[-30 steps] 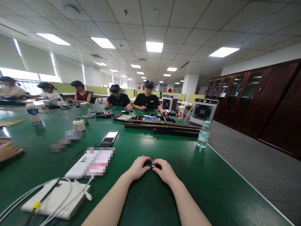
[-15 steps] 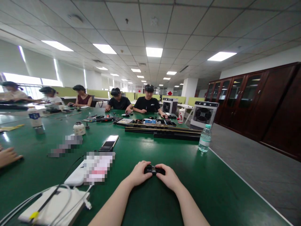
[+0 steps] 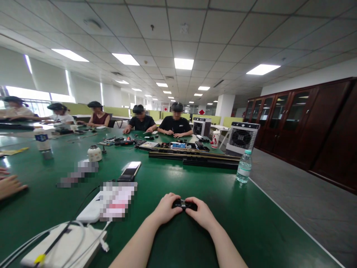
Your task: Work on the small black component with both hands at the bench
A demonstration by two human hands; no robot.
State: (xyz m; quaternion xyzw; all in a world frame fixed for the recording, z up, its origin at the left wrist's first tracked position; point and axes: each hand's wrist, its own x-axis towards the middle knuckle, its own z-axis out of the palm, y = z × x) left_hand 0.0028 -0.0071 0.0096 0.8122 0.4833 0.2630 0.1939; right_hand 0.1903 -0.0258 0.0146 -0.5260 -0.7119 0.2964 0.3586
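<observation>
A small, dark, oblong device (image 3: 183, 204) with a lighter patch at its middle lies low over the green table (image 3: 178, 182); its exact kind is too small to make out. My left hand (image 3: 167, 208) grips its left end between thumb and fingers. On its right end, my right hand (image 3: 200, 211) has the same kind of grip. Both hands' fingers cover the ends of the device, and only its middle shows between the thumbs.
To the right stands a water bottle (image 3: 244, 166) near the table edge. Long black rails (image 3: 195, 158) lie ahead. On the left are a phone (image 3: 130, 171), a white box (image 3: 64, 245) with cables, a round jar (image 3: 95, 153) and another person's hand (image 3: 12, 186). Several people sit across the table.
My hands stay on the dark device, with hardly any shift. The view has tilted slightly upward. Across the table, a person in black has drawn an outstretched hand back toward the body.
</observation>
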